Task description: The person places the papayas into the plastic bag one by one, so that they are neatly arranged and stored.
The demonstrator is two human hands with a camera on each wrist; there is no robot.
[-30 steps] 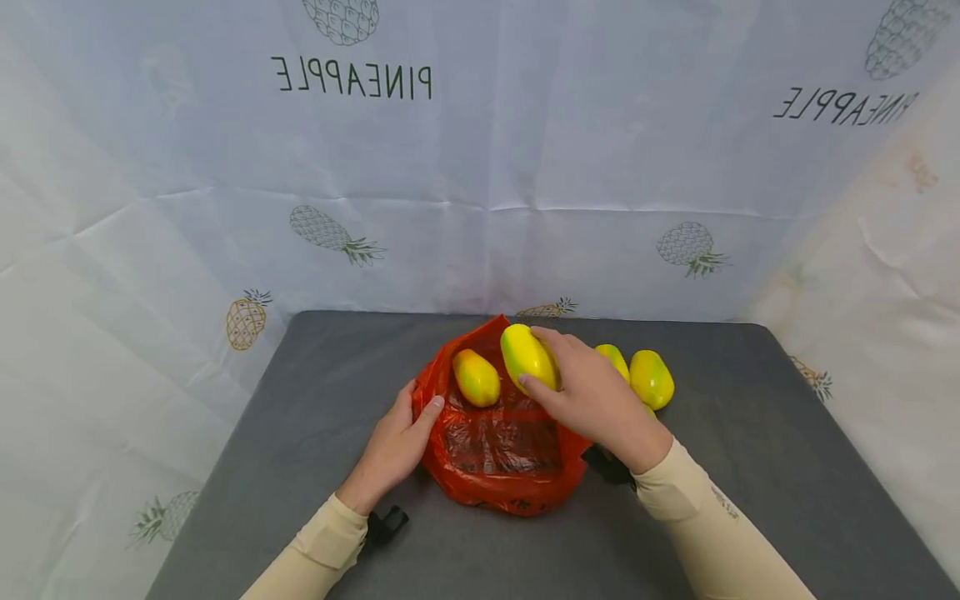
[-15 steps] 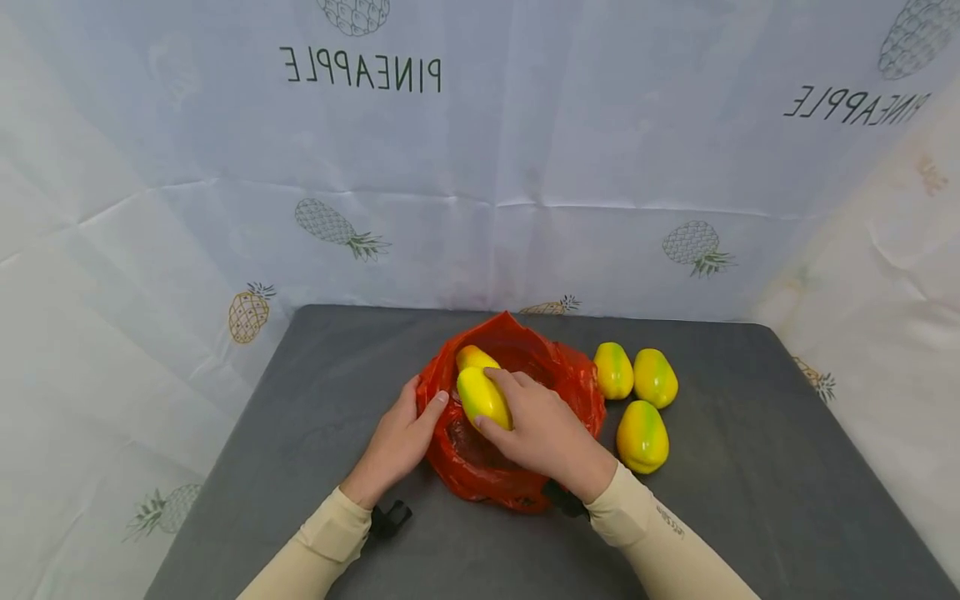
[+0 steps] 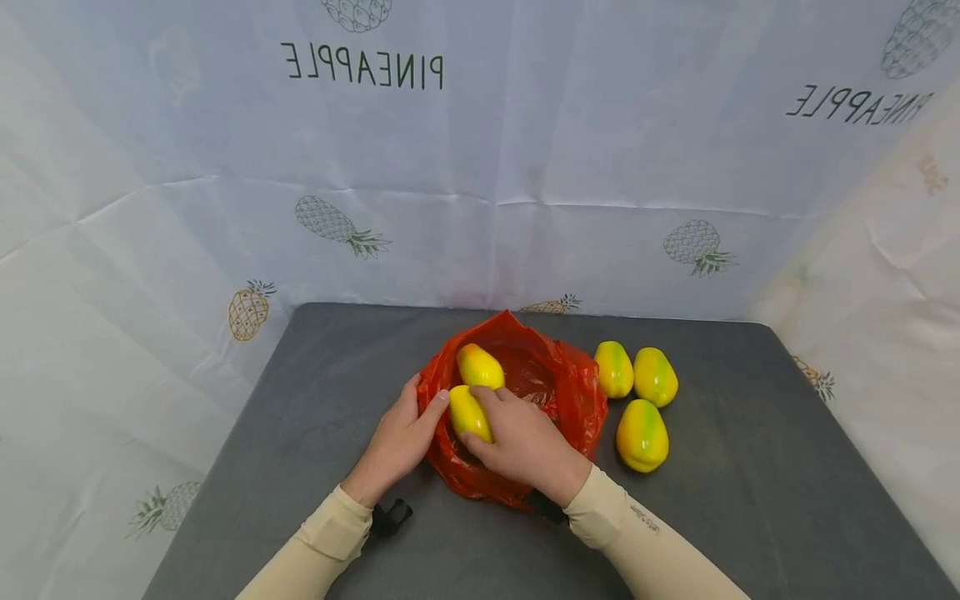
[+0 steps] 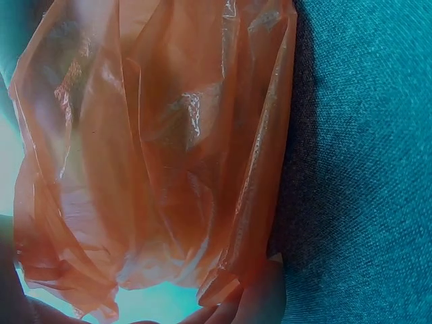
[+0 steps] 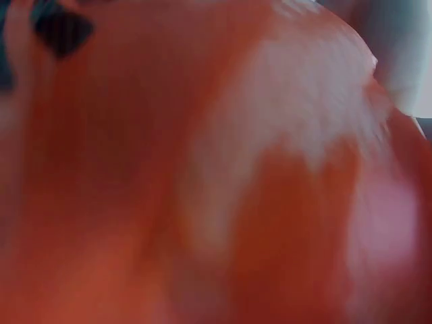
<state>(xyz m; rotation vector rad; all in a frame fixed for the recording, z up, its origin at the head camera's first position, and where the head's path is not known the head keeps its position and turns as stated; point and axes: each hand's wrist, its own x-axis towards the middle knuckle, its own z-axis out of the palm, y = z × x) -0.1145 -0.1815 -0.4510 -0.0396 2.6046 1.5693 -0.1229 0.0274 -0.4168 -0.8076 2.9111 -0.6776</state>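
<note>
A red plastic bag (image 3: 581, 400) stands with its mouth spread at the middle of the table. My left hand (image 3: 397, 439) grips its left rim, thumb inside; in the left wrist view the fingers (image 4: 263, 297) show at the edge of the thin plastic (image 4: 182, 155). Inside the bag's mouth, my right hand (image 3: 525, 437) holds a smooth yellow papaya-like fruit (image 3: 468, 414), its fingertips partly hidden behind it. Just beyond lies a second yellow fruit (image 3: 480, 367) in the bag. Blurred red plastic (image 5: 202, 169) fills most of the right wrist view.
Three more yellow-green fruits, one at the back (image 3: 614, 369), one farther right (image 3: 656, 377) and one nearer (image 3: 642, 436), lie right of the bag on the dark grey table (image 3: 750, 467). A white pineapple-print cloth (image 3: 570, 150) hangs behind and at both sides.
My right hand has carried the fruit leftward and down into the bag's mouth, uncovering the three fruits on the right. My left hand has kept its grip on the rim.
</note>
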